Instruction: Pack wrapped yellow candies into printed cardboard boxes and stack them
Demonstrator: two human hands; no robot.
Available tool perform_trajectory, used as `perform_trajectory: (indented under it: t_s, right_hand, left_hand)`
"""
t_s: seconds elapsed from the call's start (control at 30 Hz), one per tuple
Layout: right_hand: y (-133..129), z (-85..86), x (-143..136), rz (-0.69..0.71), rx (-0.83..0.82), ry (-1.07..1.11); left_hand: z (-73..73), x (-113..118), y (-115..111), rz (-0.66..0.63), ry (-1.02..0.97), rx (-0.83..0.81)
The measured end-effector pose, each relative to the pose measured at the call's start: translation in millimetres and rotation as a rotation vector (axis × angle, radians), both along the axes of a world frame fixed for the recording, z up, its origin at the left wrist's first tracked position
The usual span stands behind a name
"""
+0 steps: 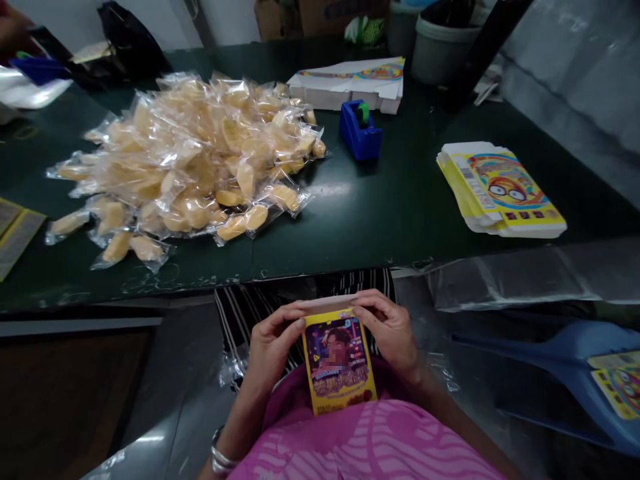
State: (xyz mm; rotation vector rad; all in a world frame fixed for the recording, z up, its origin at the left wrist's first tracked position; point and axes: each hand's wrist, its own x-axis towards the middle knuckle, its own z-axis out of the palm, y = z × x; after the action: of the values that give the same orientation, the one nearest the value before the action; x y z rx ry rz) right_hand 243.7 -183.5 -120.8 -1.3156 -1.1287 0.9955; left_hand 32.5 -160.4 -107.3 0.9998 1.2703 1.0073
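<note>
Over my lap, a yellow printed cardboard box [340, 363] is held upright against my pink top, its white top flap raised toward the table. My left hand [277, 340] pinches the upper left corner, thumb on the front. At the upper right corner, my right hand [389, 330] grips the box in the same way, thumb near the flap's fold. Both hands are just below the table's front edge. Beyond them lies a big heap of yellowish pieces in clear plastic wrappers [200, 153]. What is inside the box cannot be seen.
A blue tape dispenser [361, 130] stands right of the heap. Flat yellow cartons [505, 190] are stacked at the right, with more white-edged cartons [347, 83] behind. A grey bucket [443, 47] stands at the back. A blue chair [560, 353] is at my right, cartons on it.
</note>
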Motion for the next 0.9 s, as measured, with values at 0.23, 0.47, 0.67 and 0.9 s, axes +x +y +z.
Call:
perform_trajectory:
  t_s: [0.23,0.47,0.67,0.9]
  right_hand:
    - [-6.1,10.6,5.1,0.053,0.011,0.107]
    - [-13.5,36.4,9.6,0.166,-0.136,0.220]
    - [-3.6,50.2,4.6,0.142,-0.190,0.130]
    - [6.7,50.2,4.1,0.117,-0.163,0.085]
  left_hand:
    - [10.7,-4.3,5.2,-0.136,-0.100,-0.008]
    - [33.6,5.3,0.5,-0.215,0.019,0.095]
    - [43.7,16.3,8.9,-0.216,0.109,0.093]
    - [43.9,12.4,23.8,-0.257,0.080,0.094]
